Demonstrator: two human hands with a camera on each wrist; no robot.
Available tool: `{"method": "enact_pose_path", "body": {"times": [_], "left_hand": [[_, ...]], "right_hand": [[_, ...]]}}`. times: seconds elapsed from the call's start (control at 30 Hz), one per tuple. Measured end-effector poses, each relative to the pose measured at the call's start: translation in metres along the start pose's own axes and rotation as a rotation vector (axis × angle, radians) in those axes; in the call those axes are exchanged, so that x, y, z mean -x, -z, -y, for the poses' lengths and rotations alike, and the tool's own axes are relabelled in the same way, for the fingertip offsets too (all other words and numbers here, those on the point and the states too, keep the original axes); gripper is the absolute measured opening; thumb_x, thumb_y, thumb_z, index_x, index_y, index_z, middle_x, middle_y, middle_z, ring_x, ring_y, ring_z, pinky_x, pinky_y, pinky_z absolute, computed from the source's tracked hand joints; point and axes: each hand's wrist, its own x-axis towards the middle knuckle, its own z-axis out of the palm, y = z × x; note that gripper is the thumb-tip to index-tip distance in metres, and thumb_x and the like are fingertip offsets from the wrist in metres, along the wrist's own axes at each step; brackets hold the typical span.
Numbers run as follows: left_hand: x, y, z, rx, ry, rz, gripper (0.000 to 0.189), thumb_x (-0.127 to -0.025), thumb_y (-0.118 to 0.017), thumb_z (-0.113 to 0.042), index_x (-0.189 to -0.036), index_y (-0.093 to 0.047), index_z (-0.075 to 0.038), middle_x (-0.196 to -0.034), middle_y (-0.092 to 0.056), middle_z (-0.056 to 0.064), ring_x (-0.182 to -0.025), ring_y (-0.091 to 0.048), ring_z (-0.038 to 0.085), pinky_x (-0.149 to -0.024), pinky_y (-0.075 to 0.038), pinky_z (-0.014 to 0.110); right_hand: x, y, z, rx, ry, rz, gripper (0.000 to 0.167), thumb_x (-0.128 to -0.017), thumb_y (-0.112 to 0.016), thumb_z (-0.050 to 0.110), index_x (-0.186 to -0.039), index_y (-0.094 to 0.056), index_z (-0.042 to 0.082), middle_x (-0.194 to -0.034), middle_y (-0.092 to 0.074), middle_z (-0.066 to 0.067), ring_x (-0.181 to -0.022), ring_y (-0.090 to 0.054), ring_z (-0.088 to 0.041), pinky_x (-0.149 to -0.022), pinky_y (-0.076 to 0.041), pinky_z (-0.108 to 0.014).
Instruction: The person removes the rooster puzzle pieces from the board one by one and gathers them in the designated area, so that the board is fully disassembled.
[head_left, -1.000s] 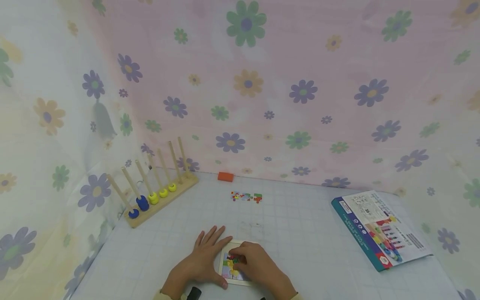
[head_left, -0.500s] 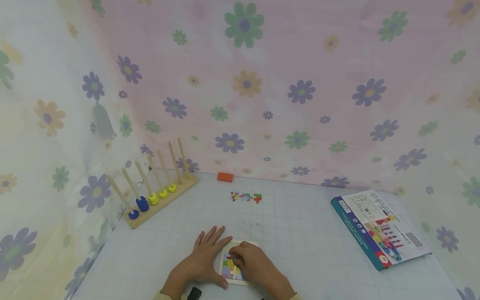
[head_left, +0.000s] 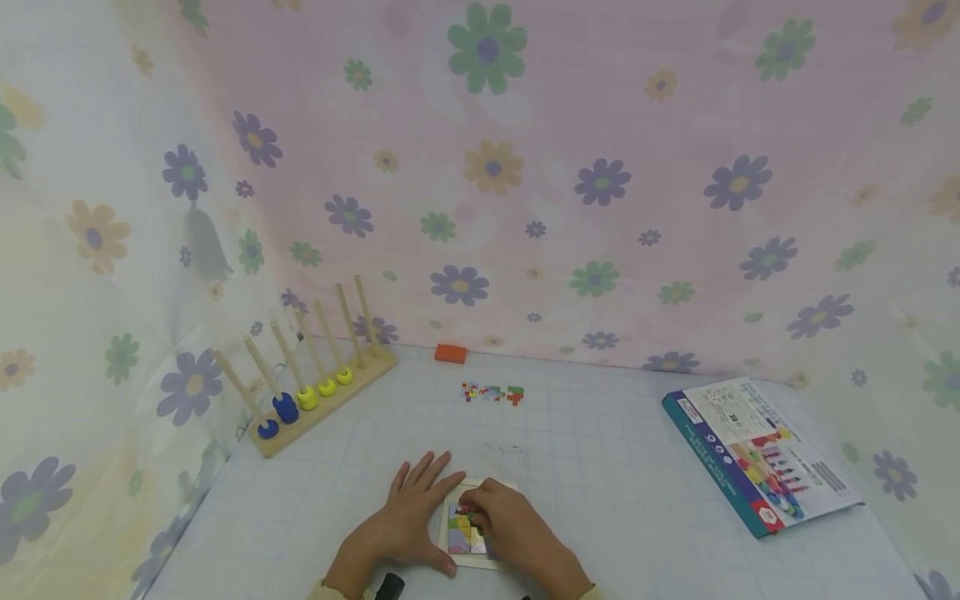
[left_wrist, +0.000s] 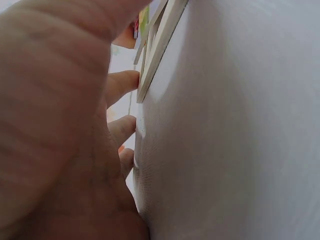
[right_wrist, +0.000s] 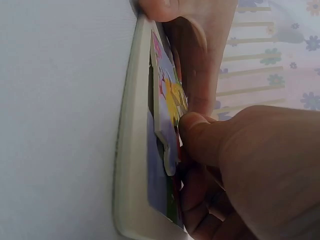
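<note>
A light wooden puzzle frame [head_left: 442, 533] lies on the white table at the front. In it, a joined group of jigsaw puzzle pieces [right_wrist: 167, 92], yellow, purple and pink, stands tilted, with one edge raised off the tray. My right hand [head_left: 517, 529] curls over the frame; in the right wrist view its thumb and fingers pinch these pieces. My left hand [head_left: 408, 517] lies spread along the frame's left side, thumb at the near corner. In the left wrist view an index fingertip [left_wrist: 127, 82] touches the frame's edge. The right palm hides the frame's right part.
Several loose puzzle pieces [head_left: 491, 393] lie in a row beyond the frame, with an orange block [head_left: 451, 354] behind them. A wooden peg rack [head_left: 330, 408] with blue and yellow beads stands at left. A flat toy box [head_left: 765, 458] lies at right.
The joined puzzle pieces have tilted and shifted slightly within the frame as the right fingers lift them. The left hand stays in place.
</note>
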Motion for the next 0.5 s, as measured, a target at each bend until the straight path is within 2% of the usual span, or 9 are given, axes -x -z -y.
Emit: {"method": "enact_pose_path", "body": {"times": [0.1,0.2,0.4,0.5], "left_hand": [[0.0001,0.0009,0.0004,0.009,-0.008,0.003,0.118,-0.06,-0.087,-0.069,-0.158,-0.037,-0.027,-0.173,-0.015,0.007,-0.16,-0.007,0.037,-0.125,-0.002,0.069],[0.0001,0.0014,0.0012,0.026,-0.021,-0.006,0.113,-0.066,-0.083,-0.071,-0.158,-0.038,-0.025,-0.173,-0.016,0.007,-0.16,-0.007,0.038,-0.125,-0.002,0.069],[-0.0002,-0.0026,0.0024,0.041,-0.037,-0.065,0.09,-0.084,-0.068,-0.07,-0.156,-0.043,-0.022,-0.171,-0.021,0.008,-0.159,-0.011,0.039,-0.123,-0.006,0.07],[-0.0001,-0.0056,0.0025,0.03,-0.045,-0.091,0.083,-0.087,-0.067,-0.065,-0.155,-0.044,-0.023,-0.171,-0.023,0.008,-0.158,-0.013,0.04,-0.122,-0.008,0.072]], "right_hand": [[-0.0003,0.0005,0.0014,0.008,-0.01,0.005,0.019,-0.096,-0.069,0.013,-0.115,-0.073,0.016,-0.097,-0.064,0.012,-0.078,-0.051,0.005,-0.077,-0.055,-0.02],[-0.0004,0.0,0.0025,0.03,-0.017,0.008,0.019,-0.096,-0.069,0.014,-0.115,-0.073,0.015,-0.096,-0.063,0.011,-0.078,-0.05,0.005,-0.076,-0.055,-0.02],[-0.0002,-0.0027,0.0009,0.067,0.01,-0.017,0.019,-0.096,-0.07,0.012,-0.114,-0.074,0.015,-0.097,-0.066,0.009,-0.081,-0.054,0.005,-0.077,-0.056,-0.021],[0.0,-0.0033,-0.0003,0.072,0.023,-0.027,0.019,-0.096,-0.07,0.012,-0.114,-0.074,0.014,-0.097,-0.066,0.009,-0.081,-0.054,0.005,-0.077,-0.056,-0.02]]}}
